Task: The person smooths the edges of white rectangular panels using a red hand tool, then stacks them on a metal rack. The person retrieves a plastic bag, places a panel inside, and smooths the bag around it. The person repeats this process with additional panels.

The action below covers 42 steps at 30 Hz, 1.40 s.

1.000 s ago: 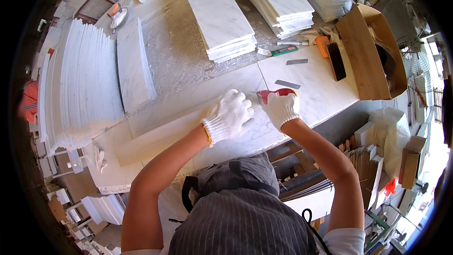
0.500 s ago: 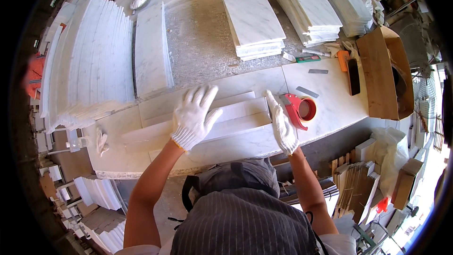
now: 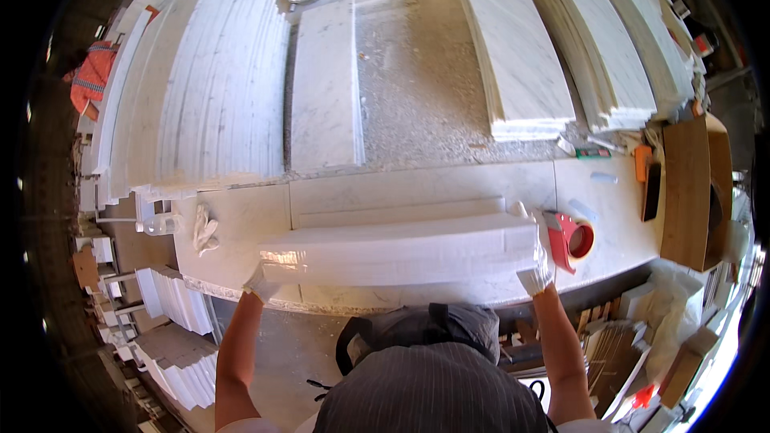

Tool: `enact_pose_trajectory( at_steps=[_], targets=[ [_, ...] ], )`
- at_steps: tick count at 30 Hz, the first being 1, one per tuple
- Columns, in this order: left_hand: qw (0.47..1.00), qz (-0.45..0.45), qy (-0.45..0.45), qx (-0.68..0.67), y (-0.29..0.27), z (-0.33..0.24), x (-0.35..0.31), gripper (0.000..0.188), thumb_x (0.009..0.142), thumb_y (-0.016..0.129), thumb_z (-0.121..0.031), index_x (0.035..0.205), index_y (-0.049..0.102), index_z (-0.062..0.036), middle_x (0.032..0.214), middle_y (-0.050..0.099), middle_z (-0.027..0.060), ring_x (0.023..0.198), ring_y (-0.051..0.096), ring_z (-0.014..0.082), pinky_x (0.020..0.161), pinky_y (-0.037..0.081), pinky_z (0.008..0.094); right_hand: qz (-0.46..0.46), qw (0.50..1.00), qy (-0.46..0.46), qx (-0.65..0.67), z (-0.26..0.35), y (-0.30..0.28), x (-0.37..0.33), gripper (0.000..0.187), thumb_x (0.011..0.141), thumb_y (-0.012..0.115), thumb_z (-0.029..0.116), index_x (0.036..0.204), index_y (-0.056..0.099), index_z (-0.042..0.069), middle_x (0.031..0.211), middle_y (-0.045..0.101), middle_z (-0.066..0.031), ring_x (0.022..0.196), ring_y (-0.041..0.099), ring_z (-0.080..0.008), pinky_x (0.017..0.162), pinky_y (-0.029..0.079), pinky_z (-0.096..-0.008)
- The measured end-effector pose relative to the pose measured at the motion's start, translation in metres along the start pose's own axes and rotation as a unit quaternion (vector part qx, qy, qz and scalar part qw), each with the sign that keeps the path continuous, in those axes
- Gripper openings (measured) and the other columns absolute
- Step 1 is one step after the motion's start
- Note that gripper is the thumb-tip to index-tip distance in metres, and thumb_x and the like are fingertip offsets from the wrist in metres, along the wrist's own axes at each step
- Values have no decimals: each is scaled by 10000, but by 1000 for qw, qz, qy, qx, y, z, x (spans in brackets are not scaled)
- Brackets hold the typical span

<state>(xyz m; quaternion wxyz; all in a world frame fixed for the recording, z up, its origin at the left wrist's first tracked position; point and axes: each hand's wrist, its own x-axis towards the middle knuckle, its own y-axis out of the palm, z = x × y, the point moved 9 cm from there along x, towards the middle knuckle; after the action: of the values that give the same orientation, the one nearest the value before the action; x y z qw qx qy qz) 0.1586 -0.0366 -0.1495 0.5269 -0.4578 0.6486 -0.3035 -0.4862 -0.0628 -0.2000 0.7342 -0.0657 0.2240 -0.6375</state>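
Across the view runs the pale marble worktop (image 3: 425, 180), its rear part dusty and grey. On its left, a long row of slabs (image 3: 208, 80) is stood on edge, tightly packed. On the right, three flat stacks are lined up: a near stack (image 3: 517, 48), a middle stack (image 3: 597, 40) and an outer stack (image 3: 650, 32). Beside the row, a single slab (image 3: 325, 88) is seen lying apart.

And at the front edge, there's the long white package (image 3: 401, 250), held crosswise before the striped apron (image 3: 425, 389), shiny tape (image 3: 283, 258) wrapped round its left end. An open cardboard box (image 3: 687, 192) is parked at far right.

Now the gloved hands: the left end is gripped by the left hand (image 3: 258, 279), the right end by the right hand (image 3: 536, 273), one fingertip showing at the upper corner. How tightly the fingers are curled cannot fairly be told, most of them being hidden by the package.

Just right of that end, a red tape dispenser (image 3: 561, 242) is laid flat. At left, a loose white glove (image 3: 206, 230) is dropped on the marble, and over by the box a dark phone (image 3: 651, 192) is placed.
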Motion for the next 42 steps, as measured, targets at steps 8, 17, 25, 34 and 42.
enact_pose_trajectory(
  at_steps=[8,17,25,34,42],
  targets=[
    [535,245,-379,-714,15,-59,10,505,1030,488,-402,1329,541,2,1238,637,127,1062,647,229,923,541,374,43,963,239,114,1,-13,-18,495,954,529,93,1416,383,-2,1375,472,-161,1227,510,-266,1034,415,-357],
    [604,378,-443,-545,19,-76,34,445,1037,499,-300,1368,510,-3,1294,607,117,1095,639,146,919,557,314,21,765,583,272,46,-24,11,408,976,583,202,1325,503,7,1229,595,-120,1087,611,-228,935,501,-334],
    [654,425,-370,-505,32,-91,77,380,972,630,-237,1270,577,-8,1184,658,129,1021,673,177,836,603,339,170,672,657,298,30,19,33,369,971,637,305,1173,625,-3,1065,680,-87,907,673,-172,790,565,-291],
    [646,382,-455,-480,22,-92,32,386,992,589,-319,1240,598,-24,1180,662,121,986,674,165,829,592,339,151,841,494,160,65,24,71,323,873,751,257,1050,672,-1,988,701,-100,854,689,-166,677,570,-307],
    [683,322,-394,-525,13,-112,12,439,1005,543,-383,1253,597,-25,1140,678,123,921,680,171,803,584,340,115,846,473,219,-28,22,-9,376,918,689,344,1143,631,48,1031,671,-32,901,631,-126,757,531,-290]
  ],
)
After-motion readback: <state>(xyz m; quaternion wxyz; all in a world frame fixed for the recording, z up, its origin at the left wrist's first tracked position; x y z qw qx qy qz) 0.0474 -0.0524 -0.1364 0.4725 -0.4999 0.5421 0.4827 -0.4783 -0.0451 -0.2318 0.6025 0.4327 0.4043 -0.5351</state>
